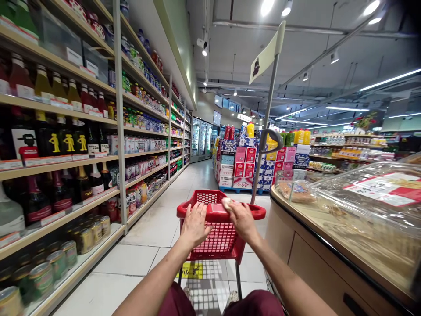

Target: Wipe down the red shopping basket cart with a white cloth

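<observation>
A red plastic shopping cart (215, 252) with a mesh basket stands right in front of me. My left hand (195, 226) lies on the left part of its red handle (258, 212), fingers stretched forward and the thumb pointing right. At the right part of the handle, my right hand (242, 219) is closed, with a small crumpled white wad (226, 202), perhaps tissue, at its fingertips. A grey pole (270, 101) with a pale flag (267, 55) rises from the cart's right side. The undersides of both palms are hidden.
Shelves (101, 162) of bottles and cans line the left side. A wooden display counter (302, 250) with clear plastic covers runs close on the right. Stacked drink boxes (245, 164) stand ahead. White floor tiles (148, 239) lead along the aisle to glass-door fridges (200, 138).
</observation>
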